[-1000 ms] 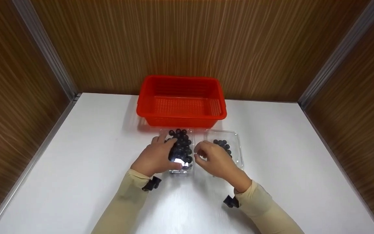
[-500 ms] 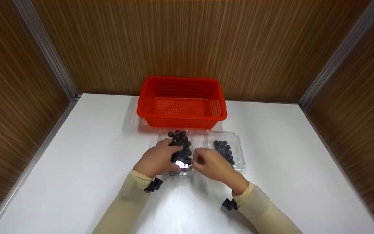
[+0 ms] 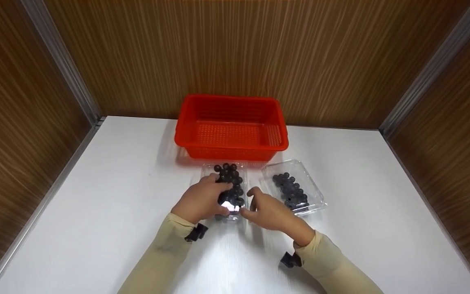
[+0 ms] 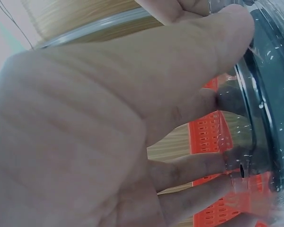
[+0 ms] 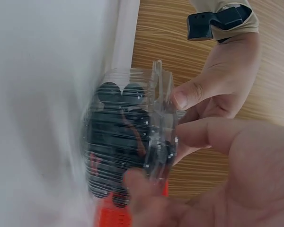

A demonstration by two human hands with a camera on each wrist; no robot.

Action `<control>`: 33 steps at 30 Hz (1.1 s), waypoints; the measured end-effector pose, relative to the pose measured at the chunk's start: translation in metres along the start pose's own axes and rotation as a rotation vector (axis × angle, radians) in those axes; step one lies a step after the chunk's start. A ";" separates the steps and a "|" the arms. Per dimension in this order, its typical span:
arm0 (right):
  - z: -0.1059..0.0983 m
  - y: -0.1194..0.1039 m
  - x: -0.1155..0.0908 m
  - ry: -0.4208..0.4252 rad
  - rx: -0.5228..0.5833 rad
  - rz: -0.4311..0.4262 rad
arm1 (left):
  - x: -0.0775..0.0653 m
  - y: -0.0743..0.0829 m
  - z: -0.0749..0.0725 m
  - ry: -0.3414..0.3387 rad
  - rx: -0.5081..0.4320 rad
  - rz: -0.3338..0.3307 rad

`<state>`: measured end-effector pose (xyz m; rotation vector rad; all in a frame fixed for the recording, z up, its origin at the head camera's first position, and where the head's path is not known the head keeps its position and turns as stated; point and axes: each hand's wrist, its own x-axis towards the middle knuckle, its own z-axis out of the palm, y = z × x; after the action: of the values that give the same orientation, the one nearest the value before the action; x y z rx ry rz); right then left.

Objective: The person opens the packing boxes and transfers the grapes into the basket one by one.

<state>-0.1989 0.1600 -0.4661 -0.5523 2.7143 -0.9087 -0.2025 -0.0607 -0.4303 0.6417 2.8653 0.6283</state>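
Observation:
A clear plastic clamshell box [image 3: 229, 219] of black grapes [image 3: 226, 167] rests on the white table. My left hand [image 3: 202, 198] grips it from the left, fingers over its far part and thumb by the near end; the left wrist view shows the thumb and fingers around its clear edge. At its right side my right hand [image 3: 269, 212] has thumb and index finger spread apart, fingertips right at the box's edge. In the right wrist view a finger [image 5: 191, 132] lies at the rim and another digit overlaps the side. A second clear box [image 3: 314, 192] with grapes lies turned at an angle, right of that hand.
A red plastic basket [image 3: 231, 153] with perforated walls stands just behind both boxes, near the wood-grain back panel [image 3: 235, 49]. Wood-grain side panels also enclose the white table [image 3: 137, 196]. Both sleeves carry small black wrist devices [image 3: 292, 259].
The second box has shifted right and turned. My right thumb and index finger, closer together half a second ago, now spread apart. The left hand has shifted slightly nearer on its box.

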 end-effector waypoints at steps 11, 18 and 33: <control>0.007 0.006 0.003 -0.090 0.165 -0.027 | 0.001 -0.001 0.003 0.018 0.017 0.027; 0.004 0.012 0.010 -0.168 0.320 -0.036 | 0.003 -0.003 0.000 0.017 0.052 -0.024; 0.004 0.014 0.009 -0.229 0.396 0.024 | -0.001 0.006 0.004 0.035 0.060 0.044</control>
<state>-0.2095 0.1643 -0.4783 -0.5025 2.2520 -1.2497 -0.1985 -0.0543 -0.4311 0.7114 2.9194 0.5671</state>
